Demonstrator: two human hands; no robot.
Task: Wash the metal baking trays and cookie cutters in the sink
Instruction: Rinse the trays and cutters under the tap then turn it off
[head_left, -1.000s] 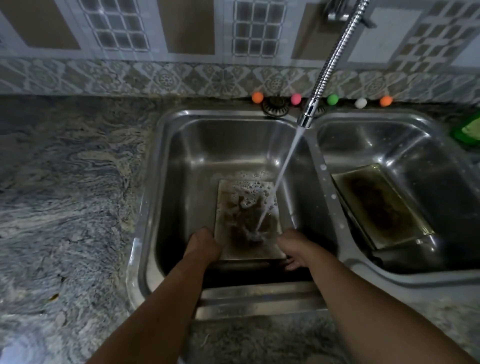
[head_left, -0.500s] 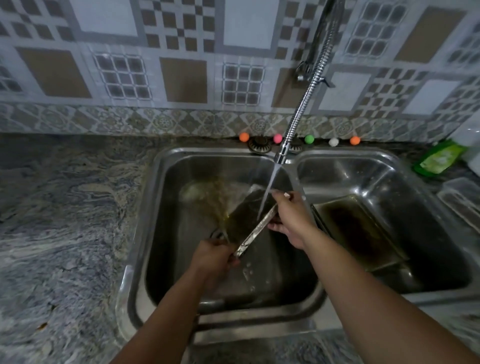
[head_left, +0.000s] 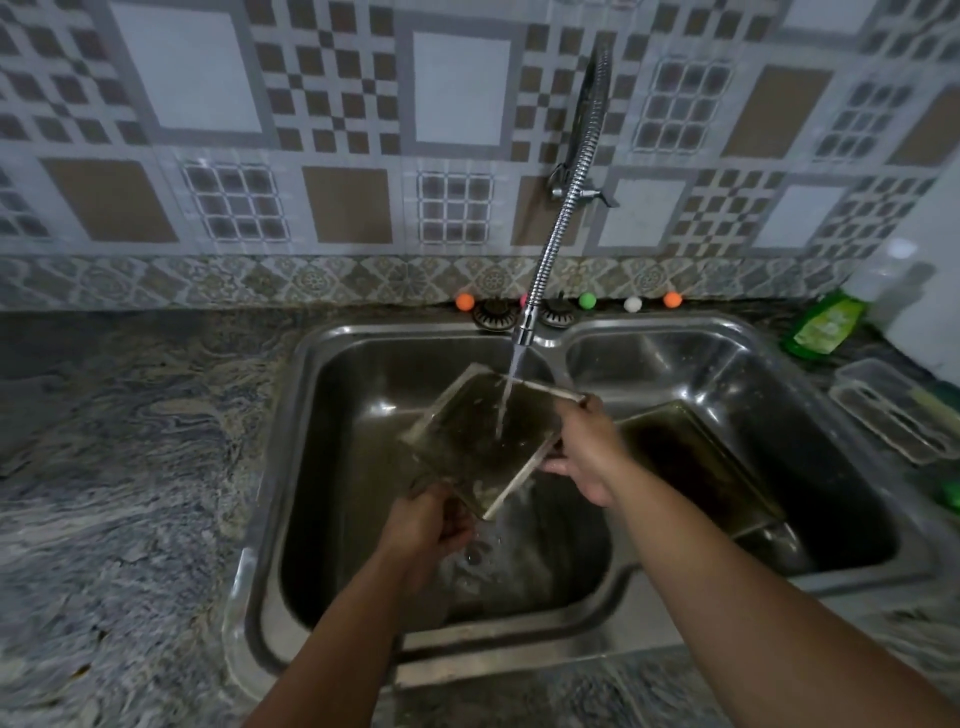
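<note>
A dark, stained metal baking tray (head_left: 480, 439) is held tilted above the left basin of the steel double sink (head_left: 291, 415). My left hand (head_left: 426, 519) grips its near lower corner and my right hand (head_left: 584, 449) grips its right edge. Water from the flexible tap (head_left: 556, 228) streams onto the tray's upper part and runs off into the basin. A second dirty tray (head_left: 691, 462) leans in the right basin. No cookie cutters are visible.
A green dish soap bottle (head_left: 826, 325) and a clear plastic holder (head_left: 893, 410) stand right of the sink. Small coloured balls (head_left: 587, 300) line the back rim. Marbled stone counter (head_left: 119, 467) spreads to the left.
The tray went from lying flat on the basin floor to being lifted on edge, and now it is turned with its broad face under the stream. The view has tilted upward.
</note>
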